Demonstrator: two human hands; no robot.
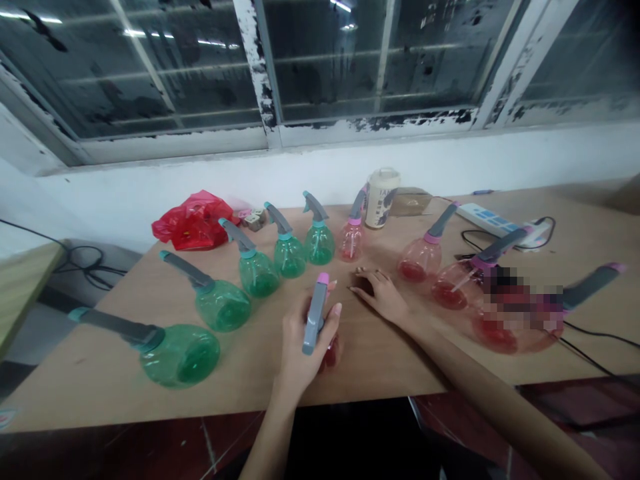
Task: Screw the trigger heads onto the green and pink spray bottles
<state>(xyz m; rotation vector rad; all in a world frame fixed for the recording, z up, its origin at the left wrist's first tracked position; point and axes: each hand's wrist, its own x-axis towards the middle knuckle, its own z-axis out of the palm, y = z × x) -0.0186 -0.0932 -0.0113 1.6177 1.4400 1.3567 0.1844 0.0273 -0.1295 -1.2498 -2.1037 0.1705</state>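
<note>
Plastic spray bottle, smooth, grey-headed, pink-tipped, at six o'clock — gripped by the curled left hand; right hand at four — loosely half open on the flat, wood-toned tabletop.

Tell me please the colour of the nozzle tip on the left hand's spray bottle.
The nozzle tip is pink, seen best in the head view.

We noted a crumpled red plastic bag near the white wall, a lidded paper cup beside a flat brown packet, a white-and-blue power strip farther right, and, above, a paint-peeled window frame.
</note>
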